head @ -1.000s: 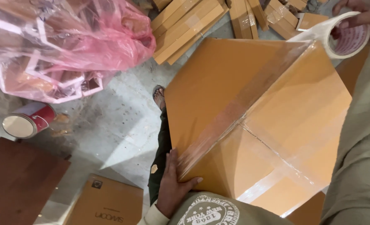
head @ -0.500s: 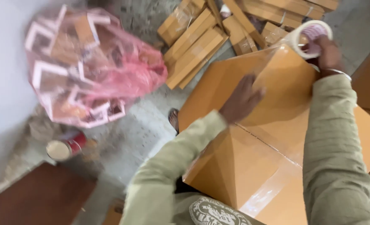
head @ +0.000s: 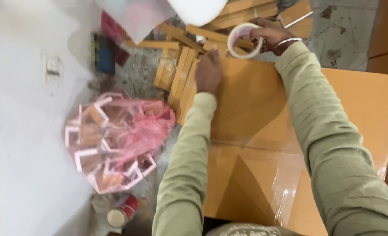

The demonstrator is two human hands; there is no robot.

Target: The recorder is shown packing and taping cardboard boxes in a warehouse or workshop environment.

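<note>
Cardboard box [head: 264, 144] on floor, under both arms. Left hand [head: 209, 72] pressed flat on far edge, fingers loose, gripping nothing. Right hand [head: 270, 35] clamped on tape roll [head: 243, 40]. Probably stiff, light, slick where taped; best gripped at corners.

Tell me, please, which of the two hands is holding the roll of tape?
The right hand grips the tape roll; the left hand lies flat on the cardboard box.
</note>
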